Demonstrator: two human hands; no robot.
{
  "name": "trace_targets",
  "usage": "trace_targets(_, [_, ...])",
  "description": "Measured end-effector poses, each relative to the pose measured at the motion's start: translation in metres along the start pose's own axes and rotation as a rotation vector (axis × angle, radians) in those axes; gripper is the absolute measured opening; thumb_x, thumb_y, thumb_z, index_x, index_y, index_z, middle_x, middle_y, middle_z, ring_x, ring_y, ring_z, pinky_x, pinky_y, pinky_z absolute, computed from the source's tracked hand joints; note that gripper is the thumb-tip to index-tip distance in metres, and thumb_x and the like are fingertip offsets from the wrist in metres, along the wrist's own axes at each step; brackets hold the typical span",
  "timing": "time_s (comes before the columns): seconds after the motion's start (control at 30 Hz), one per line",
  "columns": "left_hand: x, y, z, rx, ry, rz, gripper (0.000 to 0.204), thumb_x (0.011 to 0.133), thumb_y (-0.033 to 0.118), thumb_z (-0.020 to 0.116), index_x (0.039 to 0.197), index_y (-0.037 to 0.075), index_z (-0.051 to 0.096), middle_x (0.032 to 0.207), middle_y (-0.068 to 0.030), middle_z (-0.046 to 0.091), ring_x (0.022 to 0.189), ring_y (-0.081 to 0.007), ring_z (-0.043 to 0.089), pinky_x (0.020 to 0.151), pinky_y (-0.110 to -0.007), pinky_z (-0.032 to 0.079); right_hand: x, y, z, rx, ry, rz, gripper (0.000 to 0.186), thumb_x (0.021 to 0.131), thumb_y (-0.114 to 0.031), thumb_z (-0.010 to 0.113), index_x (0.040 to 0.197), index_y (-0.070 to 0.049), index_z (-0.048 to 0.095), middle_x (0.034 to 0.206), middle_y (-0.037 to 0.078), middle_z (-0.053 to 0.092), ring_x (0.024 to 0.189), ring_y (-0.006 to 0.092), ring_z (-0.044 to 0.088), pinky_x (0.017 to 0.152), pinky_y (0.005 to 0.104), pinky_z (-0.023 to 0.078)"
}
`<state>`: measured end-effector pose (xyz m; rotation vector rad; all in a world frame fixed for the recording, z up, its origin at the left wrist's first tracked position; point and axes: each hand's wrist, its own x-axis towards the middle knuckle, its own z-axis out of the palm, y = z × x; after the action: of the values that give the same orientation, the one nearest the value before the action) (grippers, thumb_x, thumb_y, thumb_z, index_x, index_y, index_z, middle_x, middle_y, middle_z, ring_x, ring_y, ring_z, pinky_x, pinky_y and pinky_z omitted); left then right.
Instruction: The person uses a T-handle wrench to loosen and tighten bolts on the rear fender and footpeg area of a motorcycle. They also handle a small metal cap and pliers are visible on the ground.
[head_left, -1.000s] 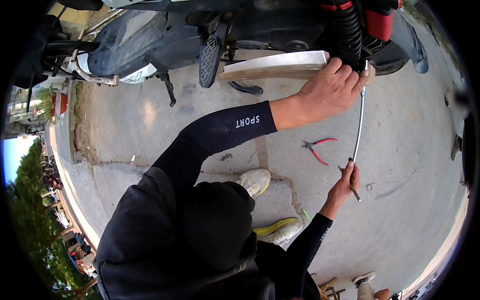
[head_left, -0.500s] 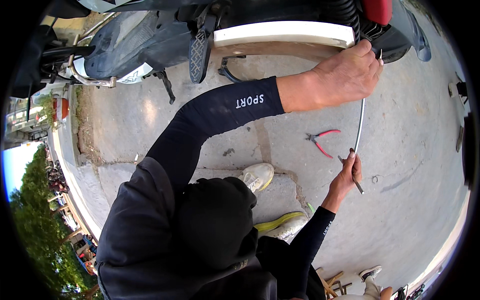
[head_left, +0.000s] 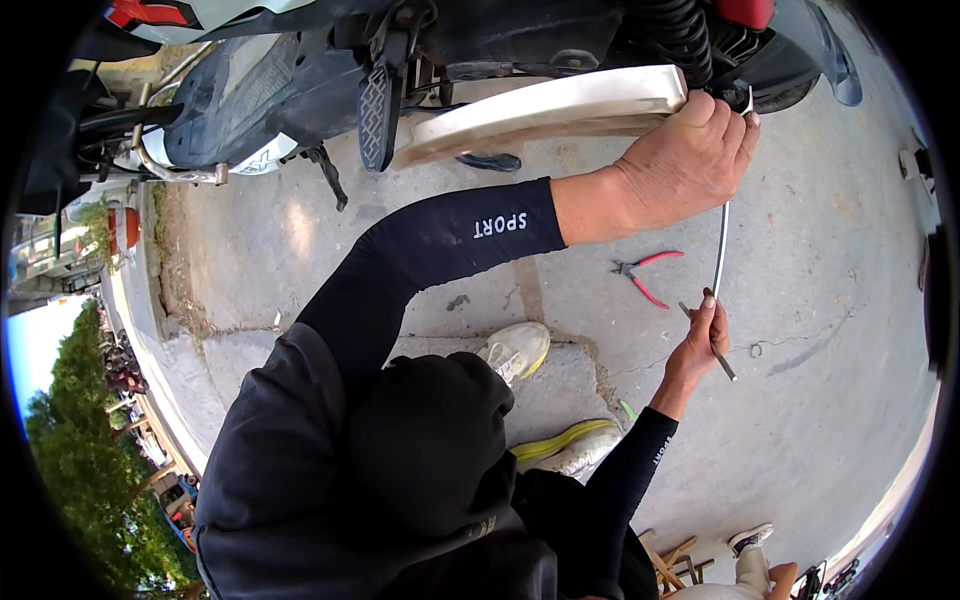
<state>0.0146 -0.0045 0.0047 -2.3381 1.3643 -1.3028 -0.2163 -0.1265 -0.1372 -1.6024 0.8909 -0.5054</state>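
Note:
My left hand (head_left: pixel 685 155) is closed at the right end of a long curved white panel (head_left: pixel 560 98). The panel slants beside the scooter (head_left: pixel 270 85), its left end lower than its right. A thin silvery strip or cable (head_left: pixel 722 245) runs from my left hand to my right, slightly bowed; its far tip shows above my left thumb. My right hand (head_left: pixel 700 335) is closed on a short metal rod (head_left: pixel 722 365) lying crosswise, and the strip's lower end meets it there. How the two join is hidden by my fingers.
Red-handled pliers (head_left: pixel 648 278) lie on the concrete ground (head_left: pixel 800 230) between my hands. A coil spring (head_left: pixel 685 40) and footrest (head_left: pixel 377 115) belong to the scooter. My shoes (head_left: pixel 515 352) rest on the ground. At the lower right are wooden legs (head_left: pixel 680 560) and another person's shoe (head_left: pixel 750 538).
My left hand has shifted slightly left and down with the white panel. The panel's left end has swung down, away from the scooter. My right hand has barely moved.

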Motion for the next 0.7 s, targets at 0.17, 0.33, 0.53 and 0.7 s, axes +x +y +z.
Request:
trace_targets(0.17, [-0.002, 0.003, -0.002, -0.042, -0.089, -0.092, 0.040, 0.082, 0.018, 0.062, 0.118, 0.001, 0.065, 0.074, -0.0008, 0.054, 0.071, -0.0155, 0.048, 0.068, -0.031, 0.033, 0.004, 0.001, -0.005, -0.007, -0.024, 0.025, 0.034, 0.097, -0.029, 0.065, 0.112, 0.001, 0.070, 0.100, 0.006, 0.069, 0.091, 0.0122, 0.059, 0.078, 0.0306, 0.050])
trace_targets(0.33, [-0.028, -0.004, 0.013, -0.230, 0.029, -0.231, 0.043, 0.081, 0.017, 0.065, 0.122, 0.006, 0.065, 0.077, 0.0006, 0.048, 0.070, -0.0147, 0.047, 0.064, -0.031, 0.031, 0.004, -0.001, -0.004, 0.005, -0.017, 0.034, 0.035, 0.097, -0.029, 0.065, 0.112, 0.002, 0.070, 0.100, 0.007, 0.068, 0.091, 0.0123, 0.059, 0.078, 0.0311, 0.051])
trace_targets(0.53, [-0.046, 0.007, 0.028, -0.272, 0.021, -0.282, 0.049, 0.084, 0.016, 0.065, 0.131, 0.008, 0.059, 0.078, 0.0011, 0.048, 0.071, -0.0132, 0.047, 0.066, -0.033, 0.031, 0.007, -0.004, -0.008, -0.025, -0.029, 0.001, 0.036, 0.097, -0.029, 0.064, 0.112, 0.003, 0.070, 0.099, 0.007, 0.068, 0.091, 0.0123, 0.059, 0.078, 0.0315, 0.051])
trace_targets(0.7, [-0.049, -0.014, 0.037, -0.263, 0.041, -0.162, 0.050, 0.087, 0.014, 0.062, 0.136, 0.008, 0.056, 0.078, 0.0028, 0.047, 0.071, -0.0124, 0.047, 0.067, -0.033, 0.030, 0.002, 0.000, -0.005, -0.014, -0.042, 0.013, 0.036, 0.097, -0.030, 0.064, 0.112, 0.003, 0.070, 0.099, 0.007, 0.068, 0.090, 0.0123, 0.059, 0.077, 0.0309, 0.051])
